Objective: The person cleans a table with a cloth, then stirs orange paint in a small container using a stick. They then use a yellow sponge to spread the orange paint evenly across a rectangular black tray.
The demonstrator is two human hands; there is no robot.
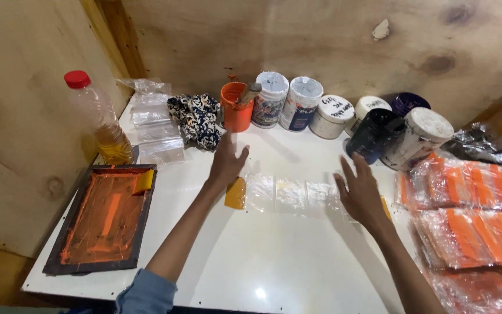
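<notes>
Both hands are over the white counter (274, 256), fingers spread wide, holding nothing.

Left hand (226, 163) hovers just past a small yellow card (235, 193) at the left end of a row of clear plastic bags (289, 195). Right hand (360, 195) is over the row's right end, with a sliver of a second yellow piece (385, 207) just beside it. I count about three bags laid flat, edge to edge, between the hands; they look spread out in a line so each can be reached singly. Can't tell if the palms touch the plastic.

Beyond the left hand: an orange cup (236, 110) with a wooden-handled tool standing in it, and a patterned cloth (196, 119). Further left: a stack of empty clear bags (155, 125), one bottle of yellow liquid (100, 119) with a red cap, and one dark-framed screen (103, 218) smeared with orange ink.

Beyond the right hand: about seven tubs (332, 113) lined against the wall, out of the work area. To its right: piles of orange-printed bags (474, 215), at least three.
</notes>
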